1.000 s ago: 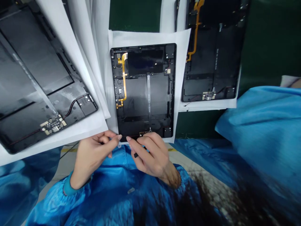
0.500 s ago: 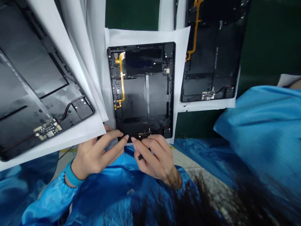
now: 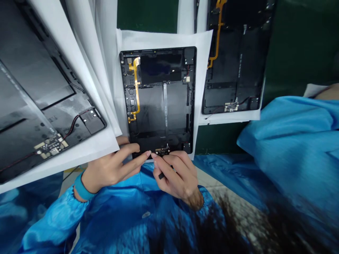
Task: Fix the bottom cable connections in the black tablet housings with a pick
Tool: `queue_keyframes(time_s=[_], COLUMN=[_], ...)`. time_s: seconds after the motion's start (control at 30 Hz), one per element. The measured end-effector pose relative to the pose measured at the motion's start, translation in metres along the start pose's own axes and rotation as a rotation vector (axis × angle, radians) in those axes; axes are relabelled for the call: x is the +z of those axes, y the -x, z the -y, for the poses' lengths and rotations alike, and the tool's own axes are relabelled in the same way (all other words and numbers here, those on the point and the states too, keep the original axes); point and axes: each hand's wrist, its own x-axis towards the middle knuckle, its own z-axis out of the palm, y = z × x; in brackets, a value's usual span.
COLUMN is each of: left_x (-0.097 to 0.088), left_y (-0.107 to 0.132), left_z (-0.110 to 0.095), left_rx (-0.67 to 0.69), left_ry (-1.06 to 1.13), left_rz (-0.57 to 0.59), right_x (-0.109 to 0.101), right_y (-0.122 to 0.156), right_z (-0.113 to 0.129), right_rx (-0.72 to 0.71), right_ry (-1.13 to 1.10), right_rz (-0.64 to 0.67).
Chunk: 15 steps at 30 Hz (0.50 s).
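An opened black tablet [image 3: 159,102] with an orange flex cable lies on a white sheet [image 3: 203,46] in front of me. Both hands meet at its near edge, by a small circuit board [image 3: 162,151]. My left hand [image 3: 111,167] rests on the near left corner, with its index finger stretched toward the board. My right hand [image 3: 176,173] is curled around a thin black tool [image 3: 162,174], its fingertips pressed together beside the board. The fingertips of the two hands nearly touch.
A larger opened tablet [image 3: 39,91] on white paper lies at the left, overlapping the middle sheet. Another opened tablet [image 3: 235,60] lies at the back right. A blue-sleeved arm of another person [image 3: 293,141] fills the right side. The bench surface is green.
My left hand has slid right along the tablet's near edge, and its index finger now reaches toward the small board. The right hand stays put with the tool.
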Motion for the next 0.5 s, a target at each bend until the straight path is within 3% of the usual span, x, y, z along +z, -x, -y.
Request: queue_keyframes(time_s=[0.5], left_x=[0.0063], left_y=[0.0058], left_z=[0.0009], left_rx=[0.025], left_ry=[-0.058], left_rz=[0.008], right_x=[0.0041], right_y=[0.0070], right_z=[-0.0001], right_rx=[-0.003], right_ry=[0.043], right_rz=[-0.054])
